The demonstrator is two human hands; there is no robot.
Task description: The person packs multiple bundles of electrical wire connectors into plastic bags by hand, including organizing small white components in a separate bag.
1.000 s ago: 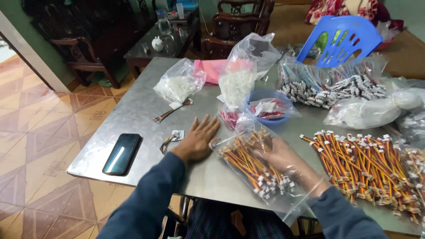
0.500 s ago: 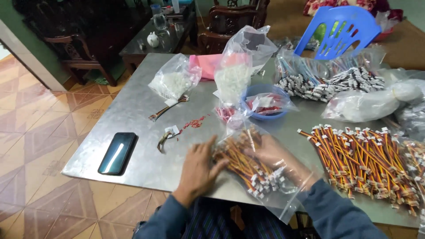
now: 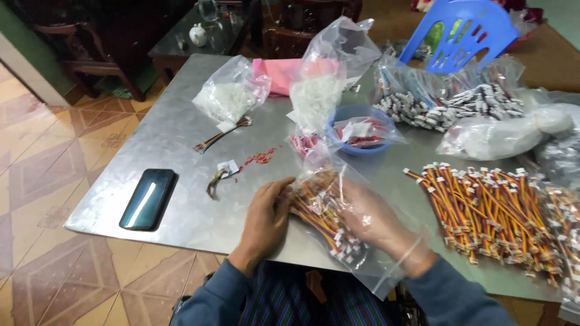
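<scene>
A clear plastic bag lies at the near edge of the grey metal table. Inside it is a bundle of orange, yellow and black wire harnesses with white connectors. My left hand grips the bag's open left end and the wires there. My right hand is inside the bag, seen through the plastic, resting on the wire bundle. Whether its fingers grip the wires is blurred.
A black phone lies at the left. A big pile of wire harnesses covers the right. A blue bowl, bags of white connectors, loose wire pieces and a blue plastic chair lie farther back.
My left hand has come back from the loose wires at the table's middle to the bag's open end. My right hand has stayed in the bag.
</scene>
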